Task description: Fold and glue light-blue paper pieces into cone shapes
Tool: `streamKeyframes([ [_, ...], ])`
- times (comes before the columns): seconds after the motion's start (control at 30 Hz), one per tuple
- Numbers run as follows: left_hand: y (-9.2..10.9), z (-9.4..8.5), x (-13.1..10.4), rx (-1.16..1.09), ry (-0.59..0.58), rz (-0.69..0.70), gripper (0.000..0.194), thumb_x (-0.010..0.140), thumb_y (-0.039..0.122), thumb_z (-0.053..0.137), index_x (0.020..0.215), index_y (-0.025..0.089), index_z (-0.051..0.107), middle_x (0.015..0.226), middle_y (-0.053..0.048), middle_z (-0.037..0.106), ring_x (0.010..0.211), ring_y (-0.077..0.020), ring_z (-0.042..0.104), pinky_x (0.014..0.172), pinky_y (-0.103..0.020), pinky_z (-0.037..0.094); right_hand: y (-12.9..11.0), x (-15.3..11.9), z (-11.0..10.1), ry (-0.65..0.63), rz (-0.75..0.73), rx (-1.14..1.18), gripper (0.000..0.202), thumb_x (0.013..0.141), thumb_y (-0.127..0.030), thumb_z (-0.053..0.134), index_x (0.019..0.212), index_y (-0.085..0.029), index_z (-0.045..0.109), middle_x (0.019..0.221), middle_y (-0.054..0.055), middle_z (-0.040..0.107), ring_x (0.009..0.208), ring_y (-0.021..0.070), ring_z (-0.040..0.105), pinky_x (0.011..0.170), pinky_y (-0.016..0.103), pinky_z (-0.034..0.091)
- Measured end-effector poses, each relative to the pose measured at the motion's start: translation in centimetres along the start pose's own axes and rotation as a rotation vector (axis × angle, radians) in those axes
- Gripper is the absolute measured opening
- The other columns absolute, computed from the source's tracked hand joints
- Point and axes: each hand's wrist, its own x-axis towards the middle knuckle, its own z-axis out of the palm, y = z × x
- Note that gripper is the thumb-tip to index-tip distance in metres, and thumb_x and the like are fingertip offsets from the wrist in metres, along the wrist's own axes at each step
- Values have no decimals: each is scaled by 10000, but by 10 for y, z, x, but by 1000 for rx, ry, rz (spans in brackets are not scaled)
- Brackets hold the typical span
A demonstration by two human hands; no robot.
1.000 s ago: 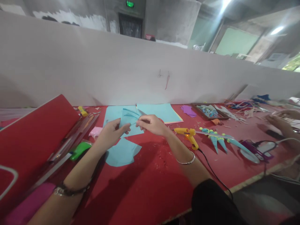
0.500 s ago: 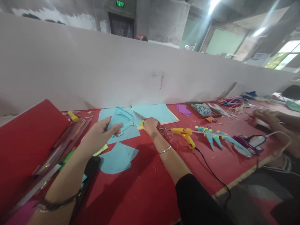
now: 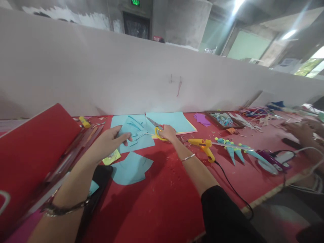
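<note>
My left hand (image 3: 112,141) hovers at the edge of a light-blue paper sheet (image 3: 146,143), thumb and fingers apart with nothing between them. Beside its fingertips, cut blue paper pieces (image 3: 134,125) lie on that sheet. My right hand (image 3: 168,132) has its fingers on the yellow and red handles of a pair of scissors (image 3: 153,123). The blades point to the far left over the blue paper. Part of the handle is hidden by the fingers. Closer to me, another cut blue paper piece (image 3: 133,169) lies on the red table (image 3: 152,202).
Right of my hand lies a yellow glue gun (image 3: 202,144) with a black cord. Beyond it are a spiky blue paper craft (image 3: 231,152), a tray of scraps (image 3: 222,120) and a purple power strip (image 3: 273,160). Another person's hands (image 3: 298,131) are far right. A red board (image 3: 37,145) leans left.
My left hand has let go of the blue paper piece, which now lies on the sheet. The scissors' yellow handle loop shows more, as my right hand has shifted on it. The view has swung slightly left.
</note>
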Motion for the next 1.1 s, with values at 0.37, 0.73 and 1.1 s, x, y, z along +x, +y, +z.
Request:
streamKeyframes([
  [0.37, 7, 0, -10, -193, 58, 44, 170, 765, 342, 493, 685, 192, 486, 568, 65, 377, 499, -71, 321, 463, -191, 268, -26, -64, -22, -85, -250, 575, 390, 843, -544, 319, 733, -201, 468, 487, -61, 411, 430, 93, 424, 430, 205, 362],
  [0.73, 18, 7, -13, -455, 316, 98, 165, 790, 241, 512, 643, 182, 465, 564, 57, 426, 499, -53, 352, 452, -185, 270, -9, -107, -31, -157, -540, 550, 272, 770, -455, 496, 819, -199, 418, 770, -6, 463, 658, 125, 453, 617, 262, 388],
  [1.1, 10, 23, -6, -485, 488, 210, 206, 770, 280, 537, 631, 208, 403, 482, 89, 288, 401, -54, 250, 374, -205, 202, -7, -110, -37, -54, -496, 239, 379, 746, -533, 491, 650, -211, 316, 638, -30, 396, 572, 109, 332, 543, 238, 256],
])
